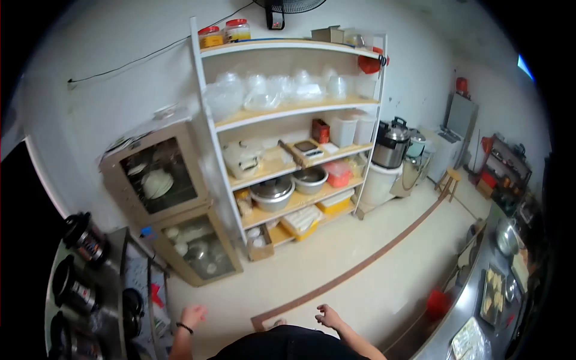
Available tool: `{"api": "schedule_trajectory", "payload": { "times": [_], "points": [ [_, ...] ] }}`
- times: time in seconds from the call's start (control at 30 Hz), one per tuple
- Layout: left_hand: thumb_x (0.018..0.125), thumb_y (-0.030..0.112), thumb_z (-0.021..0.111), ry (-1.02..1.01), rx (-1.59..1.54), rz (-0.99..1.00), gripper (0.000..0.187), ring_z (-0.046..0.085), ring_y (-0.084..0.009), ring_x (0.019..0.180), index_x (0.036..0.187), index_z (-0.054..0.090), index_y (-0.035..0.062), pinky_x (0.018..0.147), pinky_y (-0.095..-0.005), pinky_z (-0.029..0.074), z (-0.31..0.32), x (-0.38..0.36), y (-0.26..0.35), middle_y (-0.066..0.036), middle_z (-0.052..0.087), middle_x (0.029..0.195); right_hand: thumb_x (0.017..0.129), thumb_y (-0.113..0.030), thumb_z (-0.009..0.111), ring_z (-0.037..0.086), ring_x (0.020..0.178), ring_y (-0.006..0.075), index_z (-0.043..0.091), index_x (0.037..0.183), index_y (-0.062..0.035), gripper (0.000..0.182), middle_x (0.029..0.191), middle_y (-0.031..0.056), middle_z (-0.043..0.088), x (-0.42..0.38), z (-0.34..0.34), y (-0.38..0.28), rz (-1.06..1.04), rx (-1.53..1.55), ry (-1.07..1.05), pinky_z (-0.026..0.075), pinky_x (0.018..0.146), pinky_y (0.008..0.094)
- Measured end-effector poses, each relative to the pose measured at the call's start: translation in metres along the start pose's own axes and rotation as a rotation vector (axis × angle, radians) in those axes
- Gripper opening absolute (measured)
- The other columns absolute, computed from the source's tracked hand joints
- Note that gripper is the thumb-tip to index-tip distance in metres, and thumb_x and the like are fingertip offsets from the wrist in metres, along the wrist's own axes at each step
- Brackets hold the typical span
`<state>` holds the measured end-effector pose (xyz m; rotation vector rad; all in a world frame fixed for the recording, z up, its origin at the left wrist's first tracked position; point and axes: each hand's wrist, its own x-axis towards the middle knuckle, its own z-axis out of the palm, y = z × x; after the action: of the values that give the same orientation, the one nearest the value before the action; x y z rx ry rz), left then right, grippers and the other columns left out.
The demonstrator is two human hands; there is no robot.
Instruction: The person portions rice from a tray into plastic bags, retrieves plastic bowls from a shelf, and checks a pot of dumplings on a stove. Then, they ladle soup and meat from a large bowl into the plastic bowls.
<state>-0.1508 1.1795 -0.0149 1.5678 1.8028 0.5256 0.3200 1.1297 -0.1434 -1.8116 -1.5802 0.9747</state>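
My left hand (pixel 193 316), with a dark band on the wrist, hangs low in front of me over the floor. It looks empty, its fingers loosely apart and slightly blurred. On the other side of my body, my right hand (pixel 327 316) is also held out over the floor, fingers half bent and apart, with nothing in it. Neither hand touches anything. Nearest the left one is a metal counter (pixel 114 273) with several dark electric cookers, one of them a black-lidded cooker (pixel 87 237).
Ahead stands a white shelf rack (pixel 210 114) with plastic-wrapped goods, a kitchen scale (pixel 307 149) and a lidded pot (pixel 273 191). A glass-door cabinet (pixel 198 180) adjoins it. At right, a steel worktable (pixel 462 306) bears a tray of dough pieces (pixel 494 291). Farther back is a wooden stool (pixel 449 179).
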Motion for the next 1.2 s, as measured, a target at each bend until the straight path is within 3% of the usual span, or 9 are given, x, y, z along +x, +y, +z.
{"api": "schedule_trajectory", "payload": {
  "times": [0.1, 0.23, 0.37, 0.47, 0.63, 0.83, 0.9, 1.07, 1.2],
  "points": [
    [0.086, 0.03, 0.046, 0.047, -0.147, 0.392, 0.034, 0.058, -0.0152, 0.06, 0.072, 0.062, 0.0035, 0.06, -0.0294, 0.045, -0.022, 0.131, 0.141, -0.006, 0.062, 0.065, 0.078, -0.018, 0.059, 0.061, 0.065, 0.0176, 0.042, 0.113, -0.0004, 0.043, 0.09, 0.0136, 0.059, 0.06, -0.046, -0.004, 0.26, 0.129, 0.002, 0.049, 0.054, 0.0297],
    [0.083, 0.019, 0.048, -0.029, 0.134, 0.964, 0.022, 0.055, -0.0274, 0.074, 0.077, 0.06, 0.0017, 0.065, -0.0338, 0.043, -0.048, 0.243, 0.368, -0.014, 0.058, 0.078, 0.08, -0.02, 0.058, 0.06, 0.064, 0.0153, 0.05, 0.105, 0.0014, 0.034, 0.083, 0.01, 0.059, 0.151, -0.115, -0.024, 0.052, 0.22, 0.023, 0.048, 0.055, 0.0268],
    [0.082, 0.02, 0.049, 0.446, 0.546, 1.356, 0.019, 0.052, -0.0304, 0.088, 0.08, 0.061, 0.0047, 0.077, -0.0398, 0.04, -0.025, 0.373, 0.519, -0.014, 0.06, 0.087, 0.084, -0.019, 0.054, 0.058, 0.072, 0.0125, 0.051, 0.106, 0.0007, 0.029, 0.089, 0.0048, 0.057, 0.236, -0.206, -0.072, 0.054, 0.589, -0.135, 0.047, 0.064, 0.0246],
    [0.081, 0.021, 0.051, 0.393, 0.631, 1.222, 0.018, 0.052, -0.0281, 0.084, 0.08, 0.064, 0.0074, 0.076, -0.0411, 0.038, -0.015, 0.433, 0.615, -0.011, 0.061, 0.087, 0.085, -0.02, 0.053, 0.056, 0.072, 0.0107, 0.052, 0.104, 0.0004, 0.028, 0.09, 0.0037, 0.057, 0.315, -0.286, -0.115, -0.155, 0.545, -0.182, 0.046, 0.064, 0.0241],
    [0.079, 0.029, 0.053, 0.866, 0.862, 0.701, 0.022, 0.048, -0.0215, 0.086, 0.076, 0.068, 0.0127, 0.079, -0.0337, 0.032, -0.007, 0.552, 0.71, -0.005, 0.062, 0.081, 0.083, -0.018, 0.055, 0.054, 0.068, 0.0091, 0.055, 0.102, -0.0003, 0.026, 0.084, 0.0047, 0.059, 0.464, -0.391, -0.172, -0.526, 0.264, -0.184, 0.045, 0.063, 0.0232],
    [0.074, 0.041, 0.056, 0.695, 1.296, 0.601, 0.033, 0.045, -0.0208, 0.091, 0.075, 0.068, 0.0103, 0.078, -0.0346, 0.031, -0.004, 0.61, 0.732, -0.003, 0.061, 0.075, 0.081, -0.015, 0.056, 0.053, 0.064, 0.0096, 0.057, 0.098, -0.0022, 0.021, 0.076, 0.0066, 0.059, 0.57, -0.473, -0.241, -0.717, 0.164, -0.23, 0.043, 0.058, 0.0235],
    [0.076, 0.035, 0.055, 0.729, 1.224, 0.619, 0.029, 0.048, -0.021, 0.085, 0.068, 0.065, 0.0097, 0.075, -0.0343, 0.034, -0.014, 0.625, 0.725, -0.003, 0.06, 0.069, 0.082, -0.012, 0.055, 0.048, 0.063, 0.0058, 0.057, 0.098, -0.0019, 0.019, 0.071, 0.0019, 0.055, 0.593, -0.488, -0.255, -0.807, 0.155, -0.243, 0.041, 0.058, 0.0208],
    [0.08, 0.014, 0.049, 0.711, -0.12, 0.88, 0.02, 0.058, -0.0185, 0.061, 0.094, 0.05, 0.0004, 0.053, -0.0306, 0.042, -0.095, 0.622, 0.744, -0.008, 0.059, 0.065, 0.08, -0.006, 0.054, 0.055, 0.069, 0.0142, 0.055, 0.099, -0.0008, 0.02, 0.08, 0.0095, 0.058, 0.621, -0.503, -0.338, -1.113, 0.12, 0.055, 0.043, 0.063, 0.0254],
    [0.08, 0.01, 0.049, 0.752, -0.203, 0.926, 0.021, 0.053, -0.0131, 0.056, 0.097, 0.047, -0.0005, 0.051, -0.0269, 0.04, -0.107, 0.601, 0.769, -0.005, 0.054, 0.06, 0.078, 0.001, 0.046, 0.055, 0.082, 0.0329, 0.055, 0.095, 0.0006, 0.02, 0.092, 0.0178, 0.057, 0.641, -0.49, -0.447, -1.425, 0.194, 0.495, 0.045, 0.072, 0.0375]
  ]
}}
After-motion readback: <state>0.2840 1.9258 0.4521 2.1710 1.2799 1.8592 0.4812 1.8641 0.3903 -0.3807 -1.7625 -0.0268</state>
